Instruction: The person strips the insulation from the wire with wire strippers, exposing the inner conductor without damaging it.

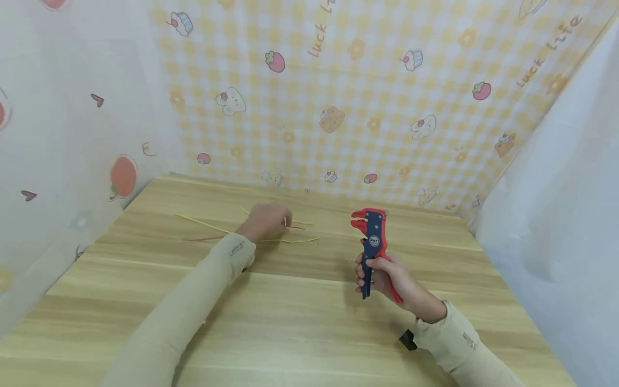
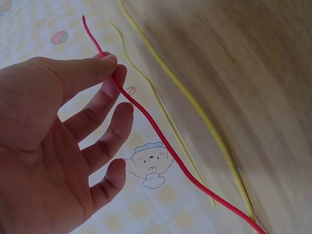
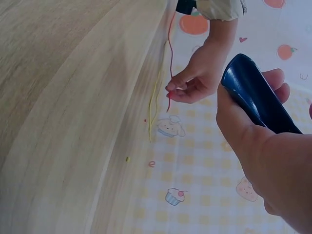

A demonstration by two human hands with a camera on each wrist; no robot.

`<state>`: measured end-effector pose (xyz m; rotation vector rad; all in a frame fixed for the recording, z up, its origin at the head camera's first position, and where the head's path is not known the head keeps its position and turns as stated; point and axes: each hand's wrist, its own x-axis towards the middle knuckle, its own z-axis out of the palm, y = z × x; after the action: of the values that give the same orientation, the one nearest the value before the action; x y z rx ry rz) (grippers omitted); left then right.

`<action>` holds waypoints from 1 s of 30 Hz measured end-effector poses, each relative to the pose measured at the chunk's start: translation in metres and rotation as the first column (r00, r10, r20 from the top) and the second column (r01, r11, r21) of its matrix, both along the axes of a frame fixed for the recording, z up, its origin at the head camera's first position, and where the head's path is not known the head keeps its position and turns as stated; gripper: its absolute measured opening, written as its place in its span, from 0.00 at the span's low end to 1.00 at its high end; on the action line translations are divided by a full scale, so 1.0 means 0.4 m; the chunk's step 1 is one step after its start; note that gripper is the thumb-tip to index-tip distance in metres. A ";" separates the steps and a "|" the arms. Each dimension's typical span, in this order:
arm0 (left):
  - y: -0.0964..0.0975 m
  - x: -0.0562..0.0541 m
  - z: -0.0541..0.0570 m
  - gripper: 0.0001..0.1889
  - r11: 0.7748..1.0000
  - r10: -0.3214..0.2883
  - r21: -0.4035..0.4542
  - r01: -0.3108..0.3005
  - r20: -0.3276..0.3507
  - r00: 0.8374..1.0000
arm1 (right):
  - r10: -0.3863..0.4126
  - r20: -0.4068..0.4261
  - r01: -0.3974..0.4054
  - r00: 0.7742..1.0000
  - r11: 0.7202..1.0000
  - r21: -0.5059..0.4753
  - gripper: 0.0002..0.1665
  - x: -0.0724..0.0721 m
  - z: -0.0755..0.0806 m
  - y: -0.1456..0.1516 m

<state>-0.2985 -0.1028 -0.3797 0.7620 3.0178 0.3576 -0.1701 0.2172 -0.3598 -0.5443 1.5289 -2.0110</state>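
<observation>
Thumb and index finger of my left hand pinch a red wire close to one end. In the left wrist view the short tip sticks up past the fingers, while the longer part trails to the lower right. Two yellow wires lie beside it on the tabletop. My right hand grips a wire stripper with dark blue and red handles, held upright to the right of the wires. Its jaws are apart, with nothing seen between them. The right wrist view shows only a blue handle of it.
A wooden tabletop spans the work area. Tiny scraps lie on it, among them a yellow bit and a red bit. A patterned yellow checked sheet rises behind, with white sheeting at the right side.
</observation>
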 end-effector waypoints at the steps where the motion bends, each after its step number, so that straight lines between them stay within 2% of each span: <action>1: 0.002 -0.002 -0.001 0.05 1.000 0.003 -0.007 -0.003 -0.001 1.000 | 0.002 -0.001 -0.002 1.000 1.000 -0.001 0.10 0.000 0.000 0.001; 7: 0.024 -0.015 -0.009 0.05 0.999 0.022 -0.027 -0.021 0.015 1.000 | -0.008 -0.007 0.008 1.000 1.000 0.001 0.10 0.003 0.006 0.017; 13: 0.029 -0.014 -0.010 0.06 0.997 0.072 -0.021 -0.071 0.050 0.996 | -0.001 0.016 0.000 1.000 1.000 0.012 0.10 0.012 0.005 0.019; 19: 0.023 -0.010 -0.007 0.05 0.999 0.048 -0.019 -0.047 0.063 0.997 | -0.013 0.021 0.013 1.000 1.000 0.003 0.10 0.011 -0.002 0.019; 30: 0.012 -0.016 -0.007 0.07 0.998 0.048 -0.051 -0.045 0.073 0.996 | -0.017 0.030 0.017 0.999 1.000 0.022 0.10 0.006 0.001 -0.001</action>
<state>-0.3051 -0.0980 -0.3825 0.6610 2.9674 0.3038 -0.1676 0.2168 -0.3593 -0.4919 1.5400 -2.0043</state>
